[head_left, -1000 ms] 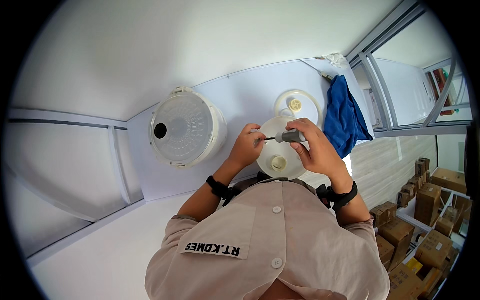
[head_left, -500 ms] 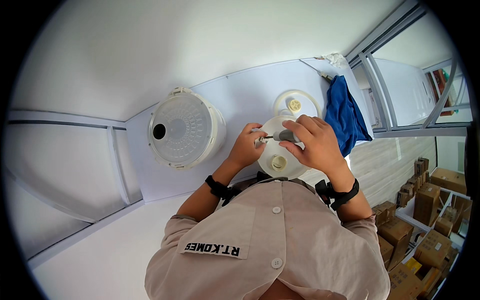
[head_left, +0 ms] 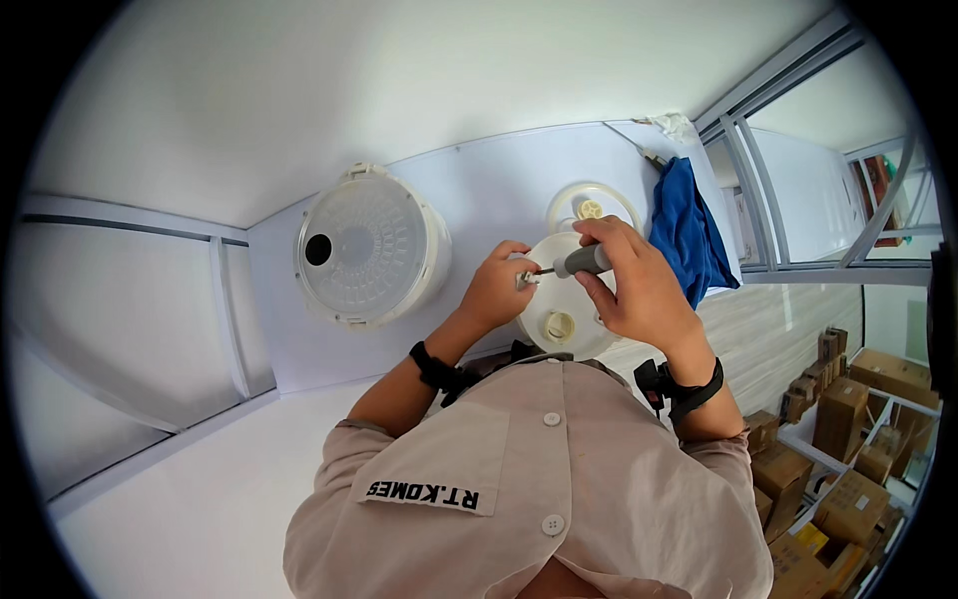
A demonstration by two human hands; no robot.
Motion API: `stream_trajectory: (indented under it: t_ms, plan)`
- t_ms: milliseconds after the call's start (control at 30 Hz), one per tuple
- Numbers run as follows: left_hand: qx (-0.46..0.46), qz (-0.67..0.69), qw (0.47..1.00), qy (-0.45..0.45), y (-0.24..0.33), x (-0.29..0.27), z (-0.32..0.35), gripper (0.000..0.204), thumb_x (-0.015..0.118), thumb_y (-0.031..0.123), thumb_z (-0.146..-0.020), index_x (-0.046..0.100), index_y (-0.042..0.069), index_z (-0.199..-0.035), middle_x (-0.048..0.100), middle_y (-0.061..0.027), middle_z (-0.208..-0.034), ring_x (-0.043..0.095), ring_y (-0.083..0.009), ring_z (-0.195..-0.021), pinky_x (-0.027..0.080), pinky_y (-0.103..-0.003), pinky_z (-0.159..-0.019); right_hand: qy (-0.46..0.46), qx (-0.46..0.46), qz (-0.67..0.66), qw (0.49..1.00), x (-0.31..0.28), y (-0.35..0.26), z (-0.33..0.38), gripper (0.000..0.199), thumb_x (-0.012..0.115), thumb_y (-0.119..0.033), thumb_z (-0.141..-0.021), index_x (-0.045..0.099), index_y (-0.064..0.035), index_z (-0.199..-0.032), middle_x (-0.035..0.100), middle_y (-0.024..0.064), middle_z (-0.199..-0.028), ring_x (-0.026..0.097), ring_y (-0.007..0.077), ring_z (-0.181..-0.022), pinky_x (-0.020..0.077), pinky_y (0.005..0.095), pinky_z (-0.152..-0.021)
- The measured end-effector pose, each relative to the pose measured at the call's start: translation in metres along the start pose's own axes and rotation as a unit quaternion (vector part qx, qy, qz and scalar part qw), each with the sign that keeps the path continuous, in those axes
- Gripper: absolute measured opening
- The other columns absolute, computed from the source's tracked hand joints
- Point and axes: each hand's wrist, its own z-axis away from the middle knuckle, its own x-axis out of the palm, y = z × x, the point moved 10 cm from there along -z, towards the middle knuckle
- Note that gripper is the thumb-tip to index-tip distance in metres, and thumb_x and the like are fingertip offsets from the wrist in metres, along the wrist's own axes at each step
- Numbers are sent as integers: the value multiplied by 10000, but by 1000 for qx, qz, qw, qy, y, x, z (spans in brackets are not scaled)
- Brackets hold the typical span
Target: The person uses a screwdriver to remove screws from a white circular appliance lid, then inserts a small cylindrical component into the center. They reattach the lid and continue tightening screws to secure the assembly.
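Right hand (head_left: 647,288)'s gripping the grey screwdriver (head_left: 584,262), left hand (head_left: 493,291)'s pinching that little pale piece (head_left: 526,281) above the round white disc (head_left: 581,304), so an off-angle push could slip and jab skin.

Left grip (head_left: 495,290) is covering part of a small whitish piece (head_left: 525,282); detail is proving too fine to read. Screwdriver (head_left: 585,262): tip is getting lost against that piece, between grips; contact unclear. Right grip (head_left: 644,298) is masking part of the handle and the right side of a round white lid (head_left: 574,299). Beyond it, the farther lid (head_left: 584,187) is lying partly behind the nearer one. Left of left grip, a lidded tub (head_left: 434,260) is concealing its contents; hole showing black. Right of right grip, cardboard boxes (head_left: 853,504) are running into the dark rim, labels illegible.
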Motion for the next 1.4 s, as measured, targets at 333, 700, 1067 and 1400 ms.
stream_trajectory:
  t_ms: [333, 700, 1067, 1400]
  plan:
    - [7, -6, 1000, -21, -5, 9, -2, 245, 764, 85, -797, 760, 16, -1032, 622, -193, -1302, 684, -375, -1055, 554, -437, -944, -6, 22, 182, 983, -5, 3, -4, 477, 824, -261, -843, 630, -68, -1233, 649, 128, -1017, 685, 327, -853, 535, 427, -678]
    - [4, -16, 1000, -17, 2, 7, -1, 250, 760, 74, -801, 755, 17, -1045, 647, -184, -1282, 683, -375, -1076, 557, -443, -944, -61, 152, 193, 967, -8, 23, 15, 485, 829, -251, -825, 622, -62, -1221, 662, 149, -1088, 696, 335, -840, 523, 425, -683]
    - [4, -27, 1000, -14, 9, 6, 3, 252, 766, 79, -798, 770, 31, -1046, 660, -175, -1287, 679, -376, -1109, 556, -441, -966, -9, 10, 63, 998, -13, -2, 19, 504, 819, -254, -844, 608, -47, -1252, 635, 179, -1160, 678, 342, -900, 531, 427, -708]
    - [-13, -34, 999, -20, 4, 6, 7, 248, 770, 83, -802, 769, 33, -1046, 663, -165, -1283, 684, -374, -1102, 561, -436, -953, 41, 20, 109, 993, -21, -9, 11, 503, 813, -144, -817, 584, -50, -1254, 666, 131, -946, 672, 323, -749, 510, 413, -641]
